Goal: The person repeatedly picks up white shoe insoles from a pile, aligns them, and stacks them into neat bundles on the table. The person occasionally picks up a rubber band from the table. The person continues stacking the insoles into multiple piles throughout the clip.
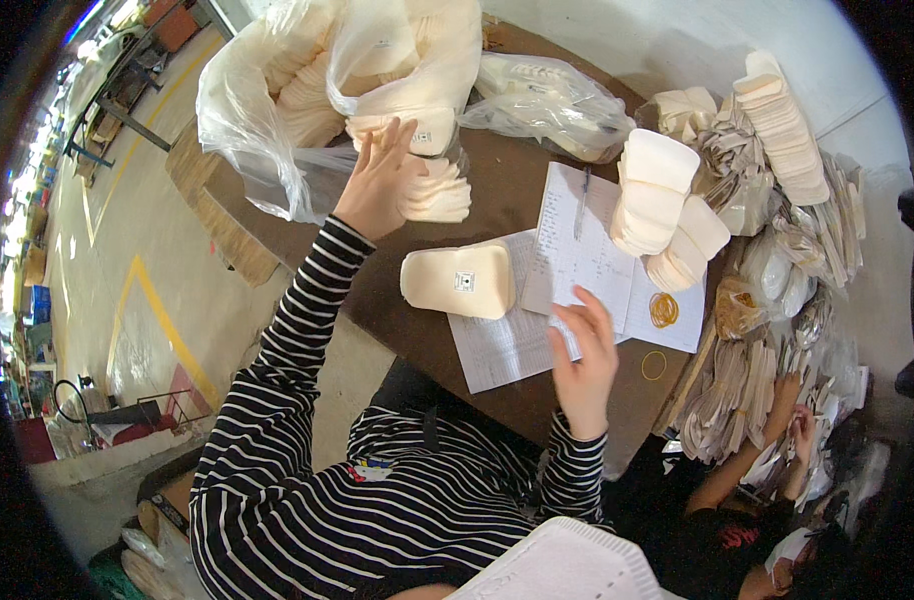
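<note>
My left hand (380, 183) reaches to the mouth of a clear plastic bag (245, 130) filled with cream, rounded pads. Its fingers are stretched out and apart, over or against the stacked pads (439, 192) there; whether they touch is hard to tell. Just below lies a cream pad stack (437, 275) with a small printed label on top, partly on the papers. My right hand (585, 368) hovers over the papers' near edge with fingers apart and nothing in it. An open notebook (567, 245) with a pen (583, 205) on it lies beyond that hand.
Banded pad stacks (655, 185) stand on the notebook's right side. Rubber bands (664, 310) lie on white paper. Another bagged bundle (547, 100) sits at the back of the brown table (397, 330). Heaped wrapped bundles (727, 400) fill the right; another person's hands (802, 430) work there.
</note>
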### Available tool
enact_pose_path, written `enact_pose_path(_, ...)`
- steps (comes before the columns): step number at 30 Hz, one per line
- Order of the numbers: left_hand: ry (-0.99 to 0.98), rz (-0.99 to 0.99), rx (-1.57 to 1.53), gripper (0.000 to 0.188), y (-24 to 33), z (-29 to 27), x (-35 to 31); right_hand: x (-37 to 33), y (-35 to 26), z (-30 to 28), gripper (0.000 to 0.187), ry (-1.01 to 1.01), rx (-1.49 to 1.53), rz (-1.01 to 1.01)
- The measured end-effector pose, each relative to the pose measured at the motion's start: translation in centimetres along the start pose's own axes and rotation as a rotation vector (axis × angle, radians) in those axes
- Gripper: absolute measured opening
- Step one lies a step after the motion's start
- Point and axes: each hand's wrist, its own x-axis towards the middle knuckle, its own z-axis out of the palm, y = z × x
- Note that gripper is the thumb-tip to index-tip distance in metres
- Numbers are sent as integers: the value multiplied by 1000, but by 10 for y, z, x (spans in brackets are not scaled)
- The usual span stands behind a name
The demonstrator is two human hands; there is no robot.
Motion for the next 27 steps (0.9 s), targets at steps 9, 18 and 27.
enact_pose_path(9,-154,21,-139,50,27,4,-8,68,-23,67,77,-174,28,-300)
enact_pose_path(18,-177,92,-412,58,23,-22,-18,91,-18,87,41,-39,-48,-260)
enact_pose_path(27,-247,104,-923,80,77,-10,-8,15,20,4,54,195,365,14)
